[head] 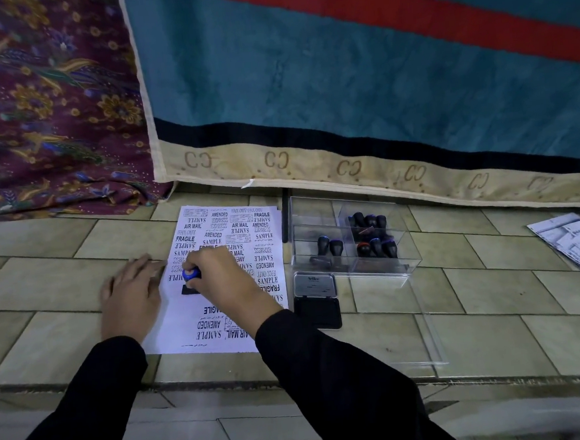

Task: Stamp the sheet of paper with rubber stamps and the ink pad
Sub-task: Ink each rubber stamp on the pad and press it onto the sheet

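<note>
One sheet of paper [217, 276] lies on the tiled floor [45, 271], already crowded with black stamped words such as SAMPLE, FRAGILE, AIR MAIL and AMENDED, some upright and some upside down. One rubber stamp [191, 278], blue-topped with a dark base, stands on the left part of that sheet.

The right hand [228, 286] reaches across from the right in a black sleeve, its fingers closed around the stamp's handle and pressing it down onto the paper; that grip is clenched on the stamp. The left hand [131, 299], also black-sleeved, lies flat and spread, palm down, partly on the floor and touching the sheet's left edge; it grasps nothing.

Just right of the sheet sits one ink pad [316, 298], its lid raised and the dark pad exposed. Behind it stands one clear plastic box [351, 236] split into compartments. The near-left compartment holds two stamps [330, 248], and two compartments on the right hold more dark-handled stamps, roughly three or four each, though I cannot count them surely. A stack of printed sheets [578, 244] lies well apart at the far right. Two cloths hang behind: a teal striped one [340, 72] and a purple floral one [50, 99].
</note>
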Demonstrator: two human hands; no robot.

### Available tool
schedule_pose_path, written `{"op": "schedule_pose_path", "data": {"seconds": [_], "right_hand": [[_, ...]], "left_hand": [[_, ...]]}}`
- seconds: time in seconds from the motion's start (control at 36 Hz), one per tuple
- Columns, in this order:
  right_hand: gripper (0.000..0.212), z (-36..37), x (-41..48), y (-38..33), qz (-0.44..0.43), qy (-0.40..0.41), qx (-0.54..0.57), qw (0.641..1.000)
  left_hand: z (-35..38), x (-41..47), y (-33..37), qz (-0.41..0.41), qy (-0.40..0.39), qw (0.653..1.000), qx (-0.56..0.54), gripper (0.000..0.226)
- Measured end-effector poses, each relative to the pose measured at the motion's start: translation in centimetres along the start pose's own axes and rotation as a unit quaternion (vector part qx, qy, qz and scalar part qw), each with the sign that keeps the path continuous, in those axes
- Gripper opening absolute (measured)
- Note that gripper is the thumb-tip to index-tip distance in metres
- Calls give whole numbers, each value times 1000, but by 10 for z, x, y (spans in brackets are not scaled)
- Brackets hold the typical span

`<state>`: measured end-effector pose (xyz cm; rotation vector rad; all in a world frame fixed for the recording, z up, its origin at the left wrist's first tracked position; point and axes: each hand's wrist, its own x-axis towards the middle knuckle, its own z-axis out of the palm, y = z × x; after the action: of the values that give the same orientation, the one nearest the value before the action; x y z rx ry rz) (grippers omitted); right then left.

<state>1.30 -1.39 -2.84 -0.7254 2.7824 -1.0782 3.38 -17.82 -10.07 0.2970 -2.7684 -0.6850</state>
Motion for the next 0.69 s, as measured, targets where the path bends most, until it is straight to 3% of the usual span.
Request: {"op": "schedule_pose_path", "data": {"seconds": [0.19, 0.28, 0.36, 0.44, 0.56, 0.69], "right_hand": [[18, -1, -1, 3, -1, 20, 21, 1000], [19, -21, 0, 9, 19, 102, 97, 990], [24, -59, 3, 27, 34, 205, 153, 966], [31, -105, 8, 53, 50, 292, 163, 941], [21, -149, 11, 98, 90, 355, 84, 927], [21, -162, 13, 146, 177, 323, 7, 930]], "left_hand": [[-2, 5, -5, -11, -27, 999, -45, 32], [-5, 7, -9, -21, -46, 990, -133, 31], [-11, 7, -11, -86, -60, 956, -273, 34], [-13, 6, -1, -114, -32, 946, -302, 33], [-8, -1, 35, -6, 34, 974, -224, 28], [12, -35, 106, 150, -83, 972, -162, 51]]}}
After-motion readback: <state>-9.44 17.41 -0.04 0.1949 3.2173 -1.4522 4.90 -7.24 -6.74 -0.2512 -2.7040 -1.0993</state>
